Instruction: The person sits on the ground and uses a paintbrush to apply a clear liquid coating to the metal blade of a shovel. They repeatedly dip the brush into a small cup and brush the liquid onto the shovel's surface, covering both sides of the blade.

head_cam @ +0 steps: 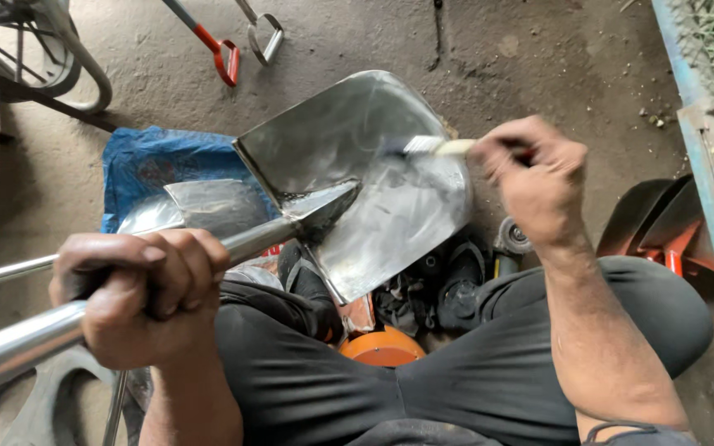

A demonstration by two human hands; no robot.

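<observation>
above the lap, shiny steel shovel point(373, 182), left hand point(138, 293) clenched round shaft, right hand point(539, 182) gripping perhaps a paintbrush point(435, 147)

One head-worn camera, looking steeply down from close above the lap. It faces toward twelve o'clock over the shovel blade point(365, 177), concrete floor point(539, 58) filling the top.

I sit in a rough metal workshop: stained concrete floor point(489, 49), steel shovel blades point(357, 182), loose tool handles point(225, 58), a wheelbarrow frame point(51, 58) around me.
</observation>
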